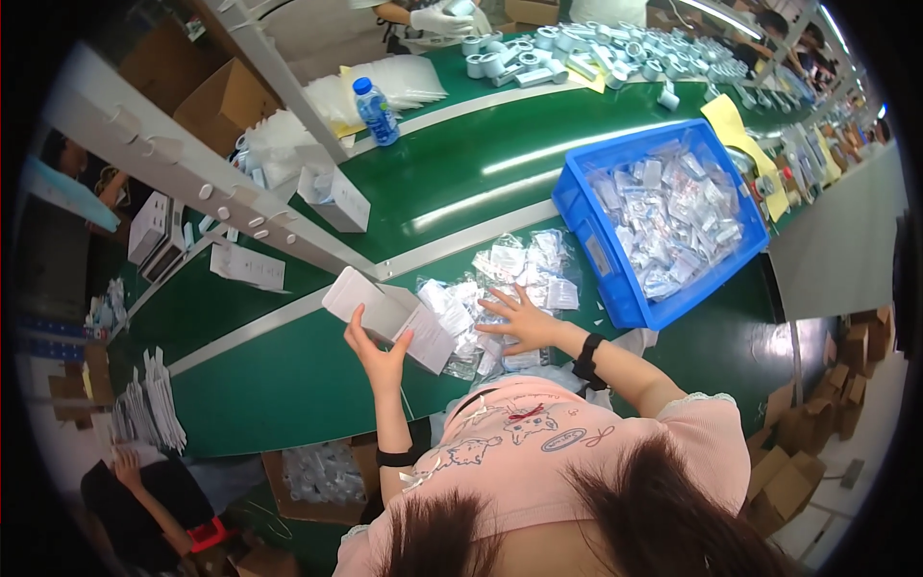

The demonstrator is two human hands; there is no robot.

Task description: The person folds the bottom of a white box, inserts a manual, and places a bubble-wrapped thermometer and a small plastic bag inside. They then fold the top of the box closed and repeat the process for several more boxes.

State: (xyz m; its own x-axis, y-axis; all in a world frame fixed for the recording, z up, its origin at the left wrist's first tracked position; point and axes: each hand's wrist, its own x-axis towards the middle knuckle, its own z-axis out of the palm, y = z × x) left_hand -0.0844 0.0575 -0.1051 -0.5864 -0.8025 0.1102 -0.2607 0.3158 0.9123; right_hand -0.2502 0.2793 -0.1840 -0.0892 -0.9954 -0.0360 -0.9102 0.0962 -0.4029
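Note:
My left hand (381, 354) holds a small open white carton box (385, 313) from below, tilted above the green table. My right hand (520, 320) lies flat, fingers spread, on a pile of small clear plastic bags (514, 269) with white parts inside. The pile sits right beside the box, at the near edge of the table. Both wrists wear black bands.
A blue crate (615, 288) full of the same clear bags stands to the right. A green conveyor belt (461, 163) carries a white box (336, 197), a water bottle (375, 111) and white rolls (538, 53). Another person's gloved hand (437, 19) works far across. A cardboard box (317, 476) lies below.

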